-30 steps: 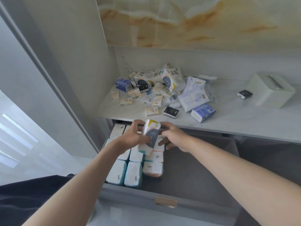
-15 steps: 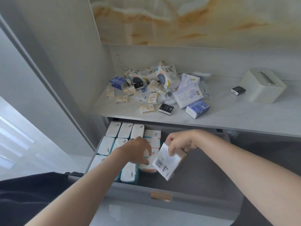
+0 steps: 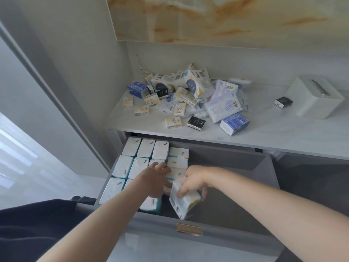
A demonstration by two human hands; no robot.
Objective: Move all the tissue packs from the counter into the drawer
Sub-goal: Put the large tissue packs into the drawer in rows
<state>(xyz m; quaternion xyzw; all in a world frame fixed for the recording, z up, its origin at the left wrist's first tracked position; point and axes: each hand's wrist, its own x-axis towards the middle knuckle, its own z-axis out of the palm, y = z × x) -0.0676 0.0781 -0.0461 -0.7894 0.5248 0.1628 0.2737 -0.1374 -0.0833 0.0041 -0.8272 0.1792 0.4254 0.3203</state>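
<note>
A grey drawer (image 3: 236, 163) stands pulled out below the white counter (image 3: 264, 135). Its left part holds rows of white tissue packs (image 3: 146, 148). My right hand (image 3: 194, 178) grips a white tissue pack (image 3: 182, 204) with a yellow side, tilted, low in the drawer beside the packed rows. With its fingers spread, my left hand (image 3: 154, 180) rests on the packs in the drawer. A heap of mixed tissue packs (image 3: 196, 86) lies on the counter, with a blue-and-white pack (image 3: 234, 123) at its right edge.
A white tissue box (image 3: 315, 99) sits at the counter's right, a small black pack (image 3: 283, 102) beside it. The drawer's right half shows bare grey floor. A gold handle (image 3: 188, 228) marks the drawer front. A grey wall panel stands at the left.
My right hand has carried the pack from above the drawer's rows down and to the right, into the drawer. My left hand let go of it and settled on the stored packs.
</note>
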